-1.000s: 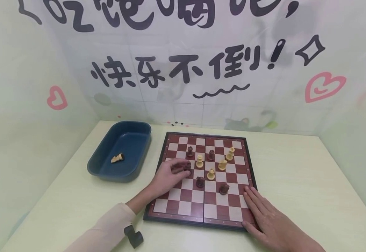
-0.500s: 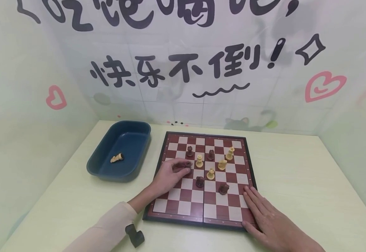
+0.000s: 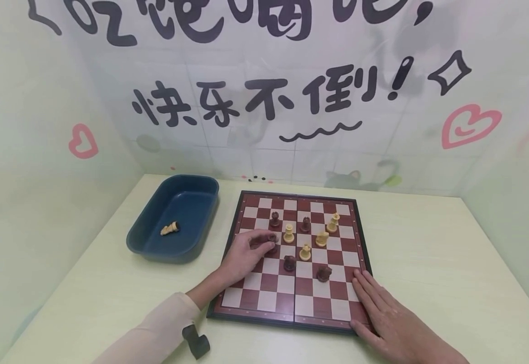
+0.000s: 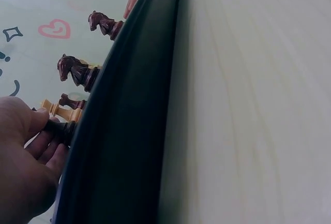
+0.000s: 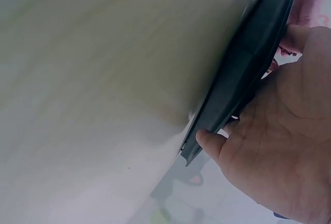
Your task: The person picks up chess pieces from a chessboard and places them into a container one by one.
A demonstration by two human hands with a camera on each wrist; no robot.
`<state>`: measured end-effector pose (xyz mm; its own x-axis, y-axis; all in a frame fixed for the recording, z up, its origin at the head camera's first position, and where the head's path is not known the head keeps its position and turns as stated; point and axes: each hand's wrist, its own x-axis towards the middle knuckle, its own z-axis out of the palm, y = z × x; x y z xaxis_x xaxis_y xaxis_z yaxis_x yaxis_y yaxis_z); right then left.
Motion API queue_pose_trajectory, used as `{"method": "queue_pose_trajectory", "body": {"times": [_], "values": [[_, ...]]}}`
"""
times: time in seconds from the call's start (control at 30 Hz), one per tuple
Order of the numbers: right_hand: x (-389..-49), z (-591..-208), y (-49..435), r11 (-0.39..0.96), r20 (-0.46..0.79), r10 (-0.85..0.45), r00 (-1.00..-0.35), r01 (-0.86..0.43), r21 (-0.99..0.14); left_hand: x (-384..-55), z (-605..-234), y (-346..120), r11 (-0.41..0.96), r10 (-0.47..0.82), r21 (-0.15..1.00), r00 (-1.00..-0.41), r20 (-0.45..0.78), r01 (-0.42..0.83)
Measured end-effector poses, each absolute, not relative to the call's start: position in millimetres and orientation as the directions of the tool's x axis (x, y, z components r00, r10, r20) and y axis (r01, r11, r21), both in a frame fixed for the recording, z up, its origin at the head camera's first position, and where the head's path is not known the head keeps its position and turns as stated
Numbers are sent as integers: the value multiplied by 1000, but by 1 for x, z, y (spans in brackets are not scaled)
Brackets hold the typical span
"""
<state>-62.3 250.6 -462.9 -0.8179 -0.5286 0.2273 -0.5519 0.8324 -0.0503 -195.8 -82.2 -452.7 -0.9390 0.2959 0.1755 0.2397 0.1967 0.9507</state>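
Note:
On the red-and-white chessboard (image 3: pixel 277 302), my left hand (image 3: pixel 242 257) pinches a dark chess piece (image 4: pixel 63 129) between thumb and fingers. Its base seems to be at the board; the fingers cover much of it. Two dark knights (image 3: pixel 289 263) (image 3: pixel 324 274) stand nearer the front. Beyond the hand are a light crowned piece (image 3: pixel 289 233), another light crowned piece (image 3: pixel 305 252), a light knight (image 3: pixel 322 239) and a tall light piece (image 3: pixel 333 222). Two more dark pieces (image 3: pixel 275 219) (image 3: pixel 305 224) stand farther back. My right hand (image 3: pixel 393 318) rests with straight fingers along the board's right front edge.
Left of the board is a blue tray (image 3: pixel 187 202) with a light chess piece (image 3: pixel 170 228) lying on its side in it. A pale table (image 3: pixel 432 242) carries everything. Behind rises a printed curtain (image 3: pixel 264 126). A black strap piece (image 3: pixel 196 342) sits by the left sleeve.
My left thumb and fingers have drawn in closer around the dark chess piece, the thumb rising slightly. The right hand and the other pieces have stayed put.

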Motion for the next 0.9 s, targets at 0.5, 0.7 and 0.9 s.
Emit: {"method": "queue_pose_trajectory", "body": {"times": [0.5, 0.7, 0.9], "values": [[-62, -463, 251, 828, 234, -531, -814, -557, -60, -195, -452, -84, 219, 326, 942, -929, 177, 256], [-63, -463, 251, 831, 231, -528, -817, -554, -60, -196, -452, -84, 221, 333, 938, -925, 184, 266], [-62, -462, 251, 829, 237, -527, -816, -555, -65, -195, -451, -85, 230, 349, 935, -920, 179, 269]]}}
